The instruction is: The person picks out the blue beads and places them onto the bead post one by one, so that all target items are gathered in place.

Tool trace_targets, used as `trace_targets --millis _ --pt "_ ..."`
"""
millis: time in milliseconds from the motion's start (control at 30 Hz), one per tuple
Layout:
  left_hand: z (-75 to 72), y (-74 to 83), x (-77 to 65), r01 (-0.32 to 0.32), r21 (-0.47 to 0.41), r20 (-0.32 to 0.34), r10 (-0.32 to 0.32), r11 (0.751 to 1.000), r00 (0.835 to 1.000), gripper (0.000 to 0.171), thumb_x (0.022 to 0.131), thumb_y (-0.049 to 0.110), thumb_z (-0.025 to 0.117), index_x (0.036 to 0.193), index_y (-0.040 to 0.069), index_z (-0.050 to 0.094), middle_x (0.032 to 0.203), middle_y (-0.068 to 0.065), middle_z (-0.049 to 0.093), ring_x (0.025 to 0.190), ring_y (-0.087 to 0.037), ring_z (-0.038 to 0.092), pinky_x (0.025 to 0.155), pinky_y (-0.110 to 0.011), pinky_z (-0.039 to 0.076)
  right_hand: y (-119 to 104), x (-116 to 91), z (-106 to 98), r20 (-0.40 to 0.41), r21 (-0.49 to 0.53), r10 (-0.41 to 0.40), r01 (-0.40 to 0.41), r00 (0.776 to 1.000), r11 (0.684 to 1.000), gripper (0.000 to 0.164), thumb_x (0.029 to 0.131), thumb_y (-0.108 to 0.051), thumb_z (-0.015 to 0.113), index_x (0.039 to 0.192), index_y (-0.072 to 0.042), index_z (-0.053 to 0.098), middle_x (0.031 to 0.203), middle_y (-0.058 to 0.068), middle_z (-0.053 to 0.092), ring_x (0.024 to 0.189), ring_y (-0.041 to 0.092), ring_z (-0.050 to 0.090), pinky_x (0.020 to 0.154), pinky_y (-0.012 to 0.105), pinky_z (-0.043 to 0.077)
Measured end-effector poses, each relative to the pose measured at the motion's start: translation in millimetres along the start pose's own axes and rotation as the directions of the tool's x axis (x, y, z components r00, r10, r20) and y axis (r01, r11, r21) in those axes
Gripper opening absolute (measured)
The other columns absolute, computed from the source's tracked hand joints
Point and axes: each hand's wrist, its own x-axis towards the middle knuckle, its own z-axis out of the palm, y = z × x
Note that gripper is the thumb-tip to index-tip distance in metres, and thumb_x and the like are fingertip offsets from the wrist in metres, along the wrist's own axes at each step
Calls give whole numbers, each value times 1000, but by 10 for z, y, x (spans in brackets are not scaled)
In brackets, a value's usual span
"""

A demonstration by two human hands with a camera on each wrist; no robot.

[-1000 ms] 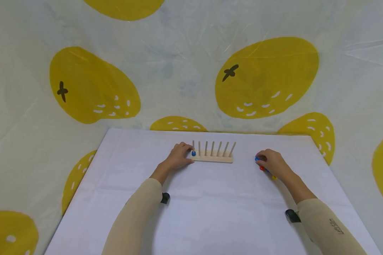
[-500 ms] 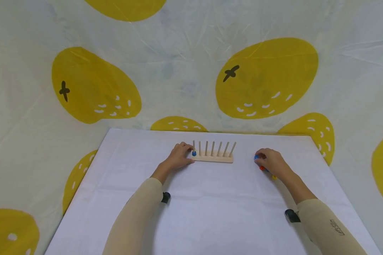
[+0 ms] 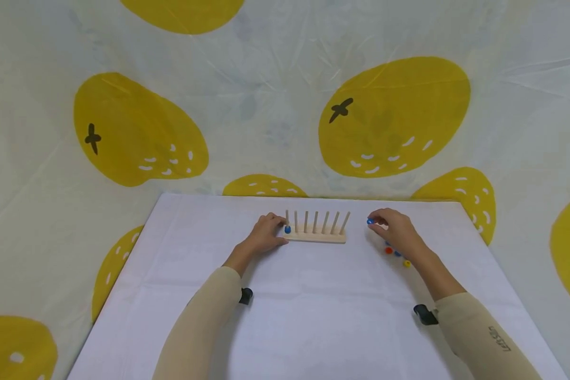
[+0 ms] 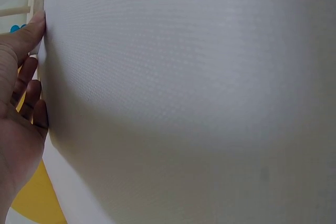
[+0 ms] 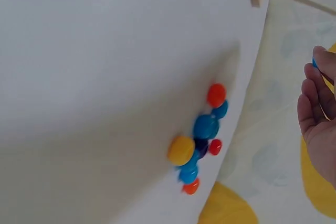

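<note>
Tabletop (image 3: pixel 313 322): white, with faint creases crossing it and soft shadows below the arms; seen close, it has a fine dotted texture.
Peg rack (image 3: pixel 315 237): pale wood, set lengthwise near the far edge, roughly midway between the sides, seven pegs rising from its base.
Loose beads (image 3: pixel 398 253): a huddle to the right of the peg rack and well apart from it.
Colours in the huddle: a yellow bead (image 5: pixel 181 150) nearest the person, a large blue bead (image 5: pixel 206 127), a small red bead (image 5: pixel 215 147), more in blue and orange-red.
Contact: too blurred for me to say which touch.
</note>
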Motion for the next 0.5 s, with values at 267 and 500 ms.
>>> trace_targets --millis 267,500 --pt "9 -8 -16 -2 -6 -9 2 1000 1000 58 89 31 83 140 15 61 136 -6 57 127 -25 48 113 -42 41 -293 133 -22 -85 4 -118 119 989 993 25 91 -8 78 115 -2 71 107 14 72 99 32 67 89 53 57" --pt "-10 3 -23 7 -25 -3 -7 1000 1000 57 89 30 83 140 16 61 137 -6 57 126 -25 48 113 -42 42 -569 291 -15 -136 28 -211 216 968 976 23 89 -6 80 111 -2 73 103 14 73 95 32 69 86 51 58"
